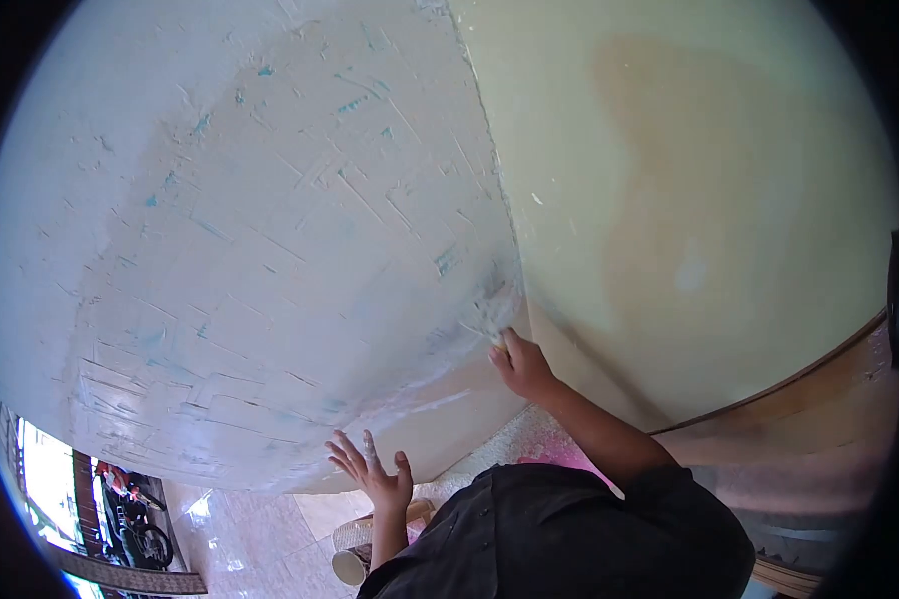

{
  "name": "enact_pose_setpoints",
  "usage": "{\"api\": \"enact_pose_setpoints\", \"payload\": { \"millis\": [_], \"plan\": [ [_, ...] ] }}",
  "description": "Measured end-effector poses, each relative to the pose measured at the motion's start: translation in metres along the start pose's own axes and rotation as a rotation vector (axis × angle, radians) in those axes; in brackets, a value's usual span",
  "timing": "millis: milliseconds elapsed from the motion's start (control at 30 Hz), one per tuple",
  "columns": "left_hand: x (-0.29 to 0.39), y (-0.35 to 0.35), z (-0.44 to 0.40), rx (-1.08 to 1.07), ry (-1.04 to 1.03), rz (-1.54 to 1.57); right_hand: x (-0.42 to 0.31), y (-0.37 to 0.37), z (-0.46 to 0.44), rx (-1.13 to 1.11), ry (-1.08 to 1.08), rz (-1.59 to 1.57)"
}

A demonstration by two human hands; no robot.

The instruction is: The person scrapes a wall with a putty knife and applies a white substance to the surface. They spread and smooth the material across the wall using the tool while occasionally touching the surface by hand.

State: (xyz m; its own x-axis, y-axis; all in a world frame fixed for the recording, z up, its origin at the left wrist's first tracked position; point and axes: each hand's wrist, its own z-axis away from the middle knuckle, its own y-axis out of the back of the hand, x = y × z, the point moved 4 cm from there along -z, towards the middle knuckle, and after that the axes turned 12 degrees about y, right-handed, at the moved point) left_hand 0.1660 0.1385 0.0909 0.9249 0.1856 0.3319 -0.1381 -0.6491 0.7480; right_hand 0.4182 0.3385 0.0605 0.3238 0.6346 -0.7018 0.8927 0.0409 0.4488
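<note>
My right hand [523, 369] is closed around the handle of a putty knife [491, 317]. Its smeared blade lies against the whitish wall [300, 240], low down near the inside corner. The blade's outline is hard to make out against the wet-looking, greyish coating there. Ridges, scratches and small blue-green patches mark this wall. My left hand [378, 477] is raised in front of the wall's lower part, fingers spread and holding nothing. White residue coats one of its fingers.
A yellow-green wall [749, 200] with a brownish patch meets the whitish wall at the corner. Below my left hand, a pale round container [351, 567] stands on the tiled floor [240, 539]. A wooden curved edge [779, 389] runs at right. A motorcycle [135, 519] stands beyond an opening at left.
</note>
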Motion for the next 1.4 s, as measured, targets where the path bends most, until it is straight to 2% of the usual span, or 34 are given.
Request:
{"api": "enact_pose_setpoints", "payload": {
  "millis": [100,200,300,400,533,567,667,733,800,900,1033,1133,1167,1233,1300,1400],
  "plan": [
    [0.008,-0.002,-0.01,0.005,-0.031,0.012,-0.015,-0.007,-0.038,-0.034,-0.031,0.05],
    [0.012,-0.004,-0.021,0.02,-0.073,0.029,0.028,-0.039,0.005,-0.115,-0.134,0.178],
    [0.013,-0.005,-0.032,0.042,-0.067,0.03,0.062,-0.052,0.068,-0.186,-0.191,0.15],
    [0.009,-0.006,-0.031,0.052,-0.059,0.006,0.052,-0.041,0.07,-0.07,-0.176,0.079],
    [0.008,-0.015,-0.026,0.025,-0.066,0.0,-0.014,0.0,-0.024,0.142,0.071,0.07],
    [0.01,-0.016,-0.026,0.025,-0.082,-0.002,-0.014,0.002,-0.037,0.145,0.066,0.072],
    [0.017,-0.016,-0.03,0.029,-0.08,0.013,0.0,-0.003,-0.038,0.057,-0.084,0.196],
    [0.018,-0.016,-0.03,0.029,-0.072,0.013,0.045,-0.024,0.01,-0.16,-0.265,0.209],
    [0.019,-0.018,-0.03,0.047,-0.062,0.02,0.091,-0.044,0.073,-0.205,-0.292,0.158],
    [0.015,-0.021,-0.026,0.042,-0.04,-0.02,0.077,-0.03,0.078,-0.139,-0.228,0.069],
    [0.022,-0.03,-0.019,-0.013,-0.048,-0.021,0.028,0.006,-0.008,0.122,0.008,0.108],
    [0.035,-0.034,-0.024,-0.026,-0.069,-0.009,0.022,0.016,-0.038,0.111,-0.058,0.164],
    [0.039,-0.034,-0.024,-0.034,-0.064,0.001,0.032,0.011,-0.027,0.115,-0.064,0.164],
    [0.042,-0.034,-0.022,-0.035,-0.068,0.01,0.078,-0.018,0.025,-0.109,-0.243,0.225],
    [0.044,-0.036,-0.025,-0.007,-0.069,0.027,0.102,-0.029,0.077,-0.196,-0.335,0.199],
    [0.036,-0.035,-0.015,-0.013,-0.045,-0.003,0.092,-0.023,0.09,-0.086,-0.217,0.094]
  ]
}}
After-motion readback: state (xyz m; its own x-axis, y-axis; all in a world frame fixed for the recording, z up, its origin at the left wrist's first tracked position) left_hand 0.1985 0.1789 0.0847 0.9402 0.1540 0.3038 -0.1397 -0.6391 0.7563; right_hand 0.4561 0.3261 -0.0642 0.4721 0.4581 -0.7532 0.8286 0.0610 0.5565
